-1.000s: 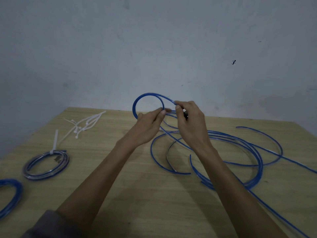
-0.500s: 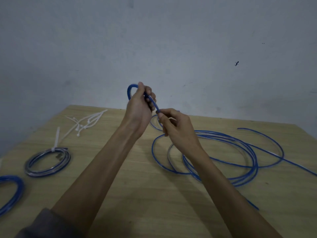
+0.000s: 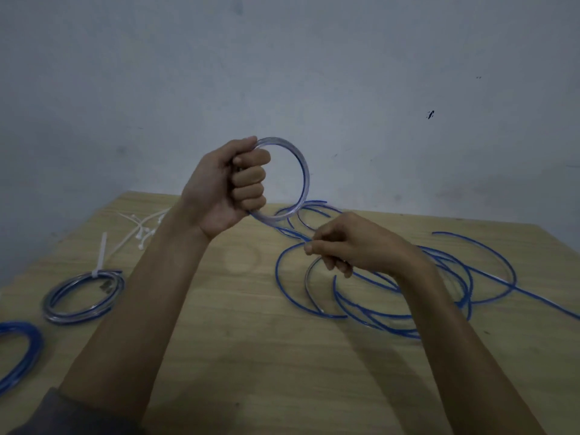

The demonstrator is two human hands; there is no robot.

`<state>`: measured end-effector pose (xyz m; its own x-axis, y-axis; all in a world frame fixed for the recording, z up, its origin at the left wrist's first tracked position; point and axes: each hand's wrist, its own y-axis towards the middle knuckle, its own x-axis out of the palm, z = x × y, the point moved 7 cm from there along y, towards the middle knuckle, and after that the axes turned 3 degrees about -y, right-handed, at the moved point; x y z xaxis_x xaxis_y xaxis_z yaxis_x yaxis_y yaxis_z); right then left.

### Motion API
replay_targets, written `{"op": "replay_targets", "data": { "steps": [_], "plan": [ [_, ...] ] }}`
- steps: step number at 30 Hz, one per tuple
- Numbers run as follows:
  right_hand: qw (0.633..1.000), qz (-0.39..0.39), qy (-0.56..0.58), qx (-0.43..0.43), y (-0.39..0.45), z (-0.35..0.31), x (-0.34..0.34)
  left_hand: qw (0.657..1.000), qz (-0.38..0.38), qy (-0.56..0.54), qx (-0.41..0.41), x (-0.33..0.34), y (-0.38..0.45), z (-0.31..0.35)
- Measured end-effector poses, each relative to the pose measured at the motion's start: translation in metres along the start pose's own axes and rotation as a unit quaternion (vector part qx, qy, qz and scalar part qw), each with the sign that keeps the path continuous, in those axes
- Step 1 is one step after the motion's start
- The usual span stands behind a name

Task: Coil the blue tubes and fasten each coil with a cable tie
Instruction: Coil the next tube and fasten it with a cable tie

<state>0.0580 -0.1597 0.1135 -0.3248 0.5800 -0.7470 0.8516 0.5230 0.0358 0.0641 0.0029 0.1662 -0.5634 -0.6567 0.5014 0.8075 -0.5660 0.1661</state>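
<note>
My left hand is raised above the table in a fist, gripping a small round coil of blue tube that stands upright to the right of the fingers. The same tube runs down from the coil to my right hand, which pinches it just above the table. Behind and under the right hand, the loose blue tube sprawls in several wide loops. A finished coil bound with a white cable tie lies at the left. Loose white cable ties lie at the far left.
Another blue coil is cut off by the left edge. The wooden table stands against a grey wall; its far edge runs just behind the hands. One tube strand runs off to the right.
My left hand has lifted and turned, and the small loop has grown into a round coil held upright. My right hand has slid down along the tube toward the table.
</note>
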Motion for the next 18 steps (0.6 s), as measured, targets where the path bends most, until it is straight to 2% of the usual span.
{"op": "replay_targets", "data": {
  "steps": [2,4,5,7,11,14,18],
  "plan": [
    [0.984,0.116,-0.137,-0.011,0.002,-0.003,-0.018,0.997,0.016,0.073,-0.037,0.000,-0.005,-0.003],
    [0.928,0.242,-0.282,-0.037,0.001,-0.015,-0.029,0.989,0.015,0.138,-0.054,0.003,-0.008,-0.006],
    [0.904,0.272,-0.327,-0.039,0.001,-0.020,-0.029,0.983,0.009,0.172,-0.062,0.004,-0.009,-0.007],
    [0.889,0.277,-0.363,-0.017,0.004,-0.016,-0.028,0.965,-0.008,0.248,-0.087,0.005,-0.014,-0.009],
    [0.910,0.220,-0.349,0.042,0.005,0.010,-0.030,0.902,-0.057,0.388,-0.179,0.009,-0.020,-0.024],
    [0.920,0.193,-0.341,0.015,0.006,0.013,-0.023,0.827,-0.036,0.505,-0.244,0.008,-0.014,-0.049],
    [0.901,0.224,-0.372,-0.016,0.005,0.008,-0.026,0.715,0.002,0.670,-0.198,0.014,0.000,-0.063]
  ]
}}
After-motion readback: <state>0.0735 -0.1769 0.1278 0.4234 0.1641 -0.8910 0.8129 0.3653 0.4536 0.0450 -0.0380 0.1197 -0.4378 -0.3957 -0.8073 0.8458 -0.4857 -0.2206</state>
